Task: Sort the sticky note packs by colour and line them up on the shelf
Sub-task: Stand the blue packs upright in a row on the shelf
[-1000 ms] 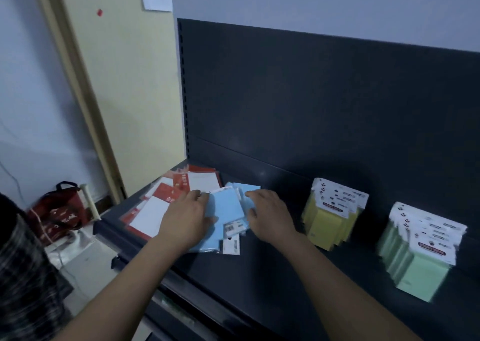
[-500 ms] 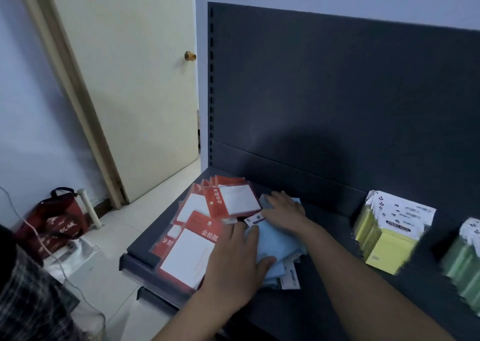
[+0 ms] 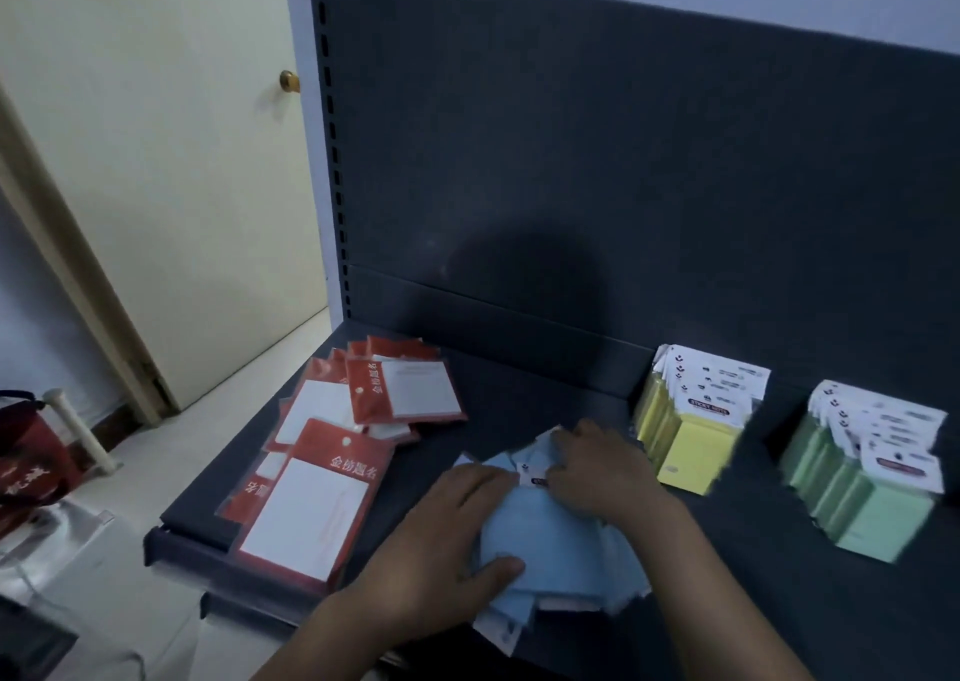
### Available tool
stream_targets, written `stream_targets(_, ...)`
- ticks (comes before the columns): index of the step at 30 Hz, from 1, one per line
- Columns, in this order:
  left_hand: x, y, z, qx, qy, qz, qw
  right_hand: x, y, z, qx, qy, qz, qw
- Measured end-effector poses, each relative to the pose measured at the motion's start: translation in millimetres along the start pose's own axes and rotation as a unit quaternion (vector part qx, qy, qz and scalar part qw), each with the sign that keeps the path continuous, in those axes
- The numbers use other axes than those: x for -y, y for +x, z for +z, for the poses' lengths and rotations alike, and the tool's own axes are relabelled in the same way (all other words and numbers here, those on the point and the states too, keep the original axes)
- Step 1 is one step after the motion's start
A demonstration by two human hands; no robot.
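Dark shelf (image 3: 519, 394) | blue packs (image 3: 550, 535) stacked | left hand (image 3: 441, 540) fingers grasp left edge | right hand (image 3: 608, 478) fingers grasp far edge

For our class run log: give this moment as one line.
step: gathering | left hand, right hand: grip blue packs | yellow packs, green packs: lined up | red packs: loose pile
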State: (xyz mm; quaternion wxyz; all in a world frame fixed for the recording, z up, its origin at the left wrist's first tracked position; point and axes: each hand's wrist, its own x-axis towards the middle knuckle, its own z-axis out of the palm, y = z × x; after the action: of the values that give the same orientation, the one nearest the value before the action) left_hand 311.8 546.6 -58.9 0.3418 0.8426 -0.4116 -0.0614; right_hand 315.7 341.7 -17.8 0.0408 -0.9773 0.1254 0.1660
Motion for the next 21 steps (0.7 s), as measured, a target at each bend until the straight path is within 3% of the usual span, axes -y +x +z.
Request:
stream_targets(3, -9.5, 6.5, 3.0, 0.033, -0.027, -0.048, 0.998, -18.9, -17.6, 4.3, 0.006, 0.016, 0.005, 1.0)
stream_targets(7, -15.1, 20.1, 11.2, -0.014, 0.069, -0.04, 0.997, -38.0, -26.5, 14.0, -0.001, 0.064, -0.011, 0.998)
stream_targets(12, -20.2, 30.9, 11.8, -0.018, 0.004, -0.058, 0.998, -41.8, -36.3, 23.1, -0.13, 0.201, -0.072, 0.968)
stream_targets(16, -21.6, 33.6, 11.6, -0.005, 0.058, -0.075, 0.995, -43.3, -51.4, 19.9, -0.154, 0.237, -0.082, 0.956)
stream_targets(21, -34.6, 38.9, 3.5, -0.046, -0.013, -0.107, 0.993, -39.8, -58.0, 20.5, -0.222, 0.275, -0.075, 0.932)
